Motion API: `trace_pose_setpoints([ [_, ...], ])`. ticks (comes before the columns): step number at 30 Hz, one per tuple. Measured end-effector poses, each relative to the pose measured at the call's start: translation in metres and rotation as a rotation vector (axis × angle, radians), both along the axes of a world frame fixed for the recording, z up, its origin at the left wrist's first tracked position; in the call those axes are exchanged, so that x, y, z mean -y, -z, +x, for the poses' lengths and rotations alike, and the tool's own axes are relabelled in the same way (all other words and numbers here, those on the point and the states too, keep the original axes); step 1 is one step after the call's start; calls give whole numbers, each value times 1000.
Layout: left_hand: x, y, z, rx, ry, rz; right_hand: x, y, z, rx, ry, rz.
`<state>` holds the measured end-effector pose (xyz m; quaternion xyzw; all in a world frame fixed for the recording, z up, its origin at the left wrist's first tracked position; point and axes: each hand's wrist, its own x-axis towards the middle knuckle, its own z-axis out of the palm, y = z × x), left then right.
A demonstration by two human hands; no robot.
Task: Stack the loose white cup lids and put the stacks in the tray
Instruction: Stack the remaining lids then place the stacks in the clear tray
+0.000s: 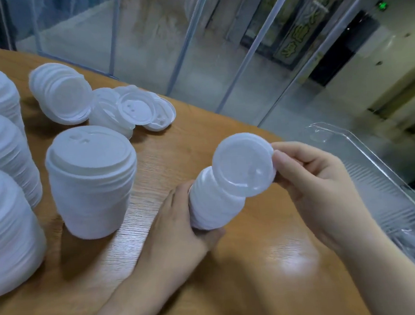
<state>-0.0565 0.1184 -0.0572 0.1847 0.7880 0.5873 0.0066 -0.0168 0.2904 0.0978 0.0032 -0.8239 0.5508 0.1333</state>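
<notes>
I see a short stack of white lids (215, 204) held just above the wooden tabletop (235, 267), tilted so its top leans away and to the right. The left hand (179, 229) has its grip wrapped round the lower part of that stack, thumb underneath and fingers along the far side. At the stack's upper end sits a single lid (244, 164), tipped on edge with its flat face turned toward me. The right hand (320, 185) pinches that lid by its right rim between thumb and curled fingers, so this grip is closed on the lid. I cannot tell whether the lid is fully seated on the stack or only touching its top.

Just left of the held stack, an upright stack (91, 181) stands on the tabletop, its top lid showing small vent marks. Behind it lies a toppled stack (60, 97) on its side, and beside that a spread of loose lids (138, 110) overlapping one another near the far edge of the tabletop. Three taller stacks (3, 198) crowd the left border, partly cut off by the view.

On the right, past the right hand, a clear plastic tray (366, 169) lies at the tabletop's edge, ribbed along its floor. What lies at its near end is blurred.
</notes>
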Motion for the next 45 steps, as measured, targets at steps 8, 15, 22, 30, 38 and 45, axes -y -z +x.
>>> trace_pose_setpoints([
  [8, 1, 2, -3, -6, -6, 3, -4, 31, -2, 341, 124, -259],
  [15, 2, 2, -4, -13, -4, 12, -4, 36, -18, 348, 209, -235],
  [22, 1, 2, -4, -10, -3, 23, 7, 37, -23, 190, 257, 131],
  [30, 2, 1, -3, -7, 1, 30, 14, 50, -2, -35, -17, 551],
  [38, 3, 0, -2, -5, 2, 26, 10, 61, 1, -42, -42, 419],
  [45, 7, 1, -2, -3, -57, 40, 15, 55, -8, -13, -122, 453],
])
